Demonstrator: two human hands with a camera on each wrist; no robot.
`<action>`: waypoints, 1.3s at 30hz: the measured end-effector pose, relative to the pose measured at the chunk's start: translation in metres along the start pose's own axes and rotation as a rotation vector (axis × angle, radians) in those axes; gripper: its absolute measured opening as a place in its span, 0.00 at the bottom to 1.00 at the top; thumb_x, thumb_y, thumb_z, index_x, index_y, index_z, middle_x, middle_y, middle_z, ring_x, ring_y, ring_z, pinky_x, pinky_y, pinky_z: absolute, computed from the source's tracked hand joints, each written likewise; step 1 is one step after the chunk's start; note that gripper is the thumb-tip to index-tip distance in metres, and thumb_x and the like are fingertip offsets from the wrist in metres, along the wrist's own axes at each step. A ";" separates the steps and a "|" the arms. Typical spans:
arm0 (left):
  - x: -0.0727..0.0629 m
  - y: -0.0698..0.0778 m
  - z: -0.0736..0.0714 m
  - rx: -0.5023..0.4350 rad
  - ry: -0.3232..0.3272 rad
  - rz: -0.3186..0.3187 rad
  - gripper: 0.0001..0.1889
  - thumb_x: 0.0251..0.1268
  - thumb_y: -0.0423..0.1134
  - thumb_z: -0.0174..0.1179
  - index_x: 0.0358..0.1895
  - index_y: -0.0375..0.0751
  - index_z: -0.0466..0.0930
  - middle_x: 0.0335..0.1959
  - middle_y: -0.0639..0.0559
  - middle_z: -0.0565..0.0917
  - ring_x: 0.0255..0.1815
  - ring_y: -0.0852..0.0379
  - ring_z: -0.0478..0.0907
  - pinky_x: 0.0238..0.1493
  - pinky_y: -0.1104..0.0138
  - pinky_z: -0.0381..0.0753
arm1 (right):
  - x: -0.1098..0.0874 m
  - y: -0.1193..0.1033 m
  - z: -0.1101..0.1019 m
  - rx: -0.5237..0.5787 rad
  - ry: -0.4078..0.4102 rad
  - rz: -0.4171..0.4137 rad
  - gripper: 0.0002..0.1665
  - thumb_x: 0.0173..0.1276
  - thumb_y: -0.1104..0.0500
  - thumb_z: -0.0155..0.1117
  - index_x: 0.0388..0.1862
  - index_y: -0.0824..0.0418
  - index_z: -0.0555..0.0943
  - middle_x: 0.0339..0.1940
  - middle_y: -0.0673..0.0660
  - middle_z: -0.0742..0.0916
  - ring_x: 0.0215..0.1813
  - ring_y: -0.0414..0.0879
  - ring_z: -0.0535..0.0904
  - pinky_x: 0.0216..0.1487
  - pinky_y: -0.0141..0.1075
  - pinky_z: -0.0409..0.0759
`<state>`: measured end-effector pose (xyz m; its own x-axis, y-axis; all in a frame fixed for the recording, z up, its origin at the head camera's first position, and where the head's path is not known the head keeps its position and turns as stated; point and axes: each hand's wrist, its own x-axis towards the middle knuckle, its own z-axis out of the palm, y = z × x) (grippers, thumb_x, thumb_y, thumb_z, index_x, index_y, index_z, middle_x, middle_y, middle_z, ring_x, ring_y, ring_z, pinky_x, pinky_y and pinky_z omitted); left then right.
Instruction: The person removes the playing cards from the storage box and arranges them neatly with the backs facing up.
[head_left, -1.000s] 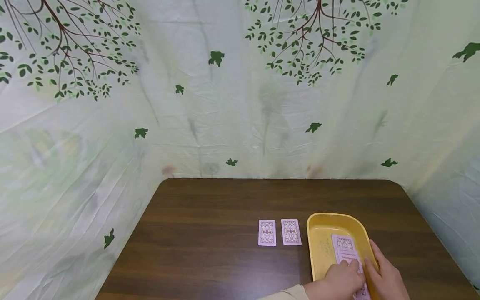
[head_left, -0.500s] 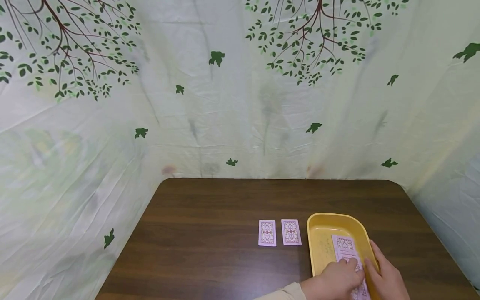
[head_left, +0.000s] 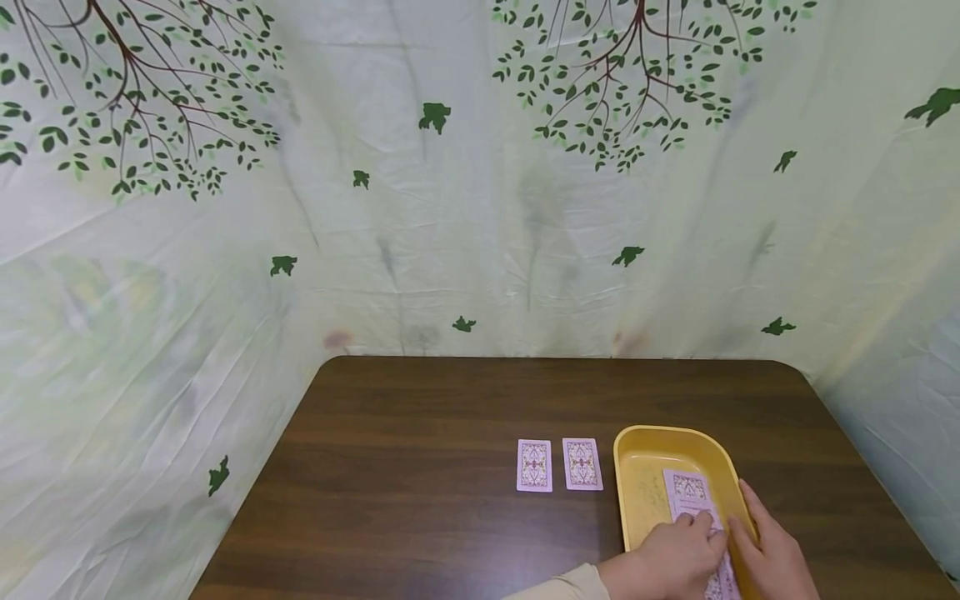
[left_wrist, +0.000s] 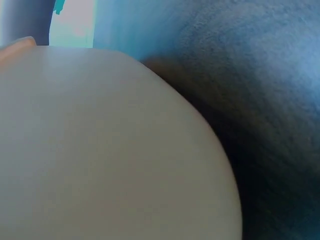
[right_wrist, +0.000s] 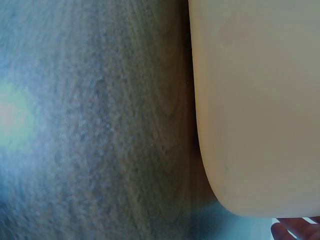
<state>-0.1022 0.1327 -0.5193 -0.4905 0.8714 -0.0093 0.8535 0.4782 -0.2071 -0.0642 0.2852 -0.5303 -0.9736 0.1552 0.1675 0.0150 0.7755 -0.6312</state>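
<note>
Inside the yellow tray (head_left: 637,492), my left hand (head_left: 671,554) bends over a column of overlapping playing cards (head_left: 690,492) with pink patterned backs. Its fingers and thumb come together and pinch at a card there; the palm hides part of the column. My right hand (head_left: 776,550) grips the tray's right wall, thumb over the rim and fingers along the outside. Large, blurred pale surfaces fill much of both wrist views. A few fingertips (right_wrist: 295,229) show at the bottom right of the right wrist view.
Left of the tray, two playing cards lie side by side, one card (head_left: 582,464) near the tray wall and another card (head_left: 535,466) further left. The dark wooden table (head_left: 420,517) meets a white curtain (head_left: 525,275) with printed branches and leaves at its far edge.
My left hand has shifted slightly left and its fingers have drawn together over the cards. The right hand, the tray and the two cards on the table stay where they were.
</note>
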 end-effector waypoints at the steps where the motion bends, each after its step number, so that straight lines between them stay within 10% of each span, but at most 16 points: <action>1: 0.000 0.000 0.000 0.005 0.003 0.001 0.38 0.45 0.70 0.56 0.60 0.56 0.66 0.43 0.61 0.66 0.35 0.67 0.64 0.21 0.76 0.68 | 0.000 0.000 0.000 0.002 0.001 -0.001 0.31 0.70 0.60 0.50 0.66 0.73 0.57 0.50 0.79 0.74 0.43 0.71 0.74 0.39 0.62 0.68; 16: -0.004 -0.010 -0.004 -0.001 0.024 -0.006 0.42 0.38 0.77 0.54 0.56 0.56 0.67 0.44 0.60 0.66 0.38 0.66 0.65 0.24 0.76 0.69 | -0.001 -0.001 0.002 0.001 0.017 -0.020 0.31 0.69 0.60 0.52 0.65 0.75 0.58 0.48 0.80 0.74 0.42 0.71 0.74 0.38 0.62 0.69; 26: -0.022 -0.072 -0.039 -0.080 0.031 -0.026 0.49 0.38 0.71 0.60 0.67 0.52 0.61 0.57 0.58 0.66 0.51 0.64 0.66 0.40 0.74 0.73 | 0.003 -0.002 -0.002 0.018 -0.111 0.087 0.36 0.71 0.53 0.48 0.69 0.71 0.51 0.51 0.79 0.73 0.44 0.66 0.74 0.41 0.59 0.69; 39: -0.070 -0.151 -0.027 -0.274 0.154 0.010 0.45 0.38 0.59 0.68 0.63 0.41 0.66 0.57 0.54 0.68 0.54 0.64 0.67 0.49 0.78 0.66 | 0.007 -0.005 -0.009 0.030 -0.253 0.237 0.41 0.72 0.45 0.42 0.72 0.66 0.42 0.55 0.78 0.71 0.45 0.62 0.74 0.44 0.56 0.69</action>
<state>-0.1922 0.0024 -0.4613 -0.4676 0.8724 0.1425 0.8839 0.4633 0.0642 -0.0695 0.2877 -0.5195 -0.9695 0.1695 -0.1773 0.2447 0.7169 -0.6528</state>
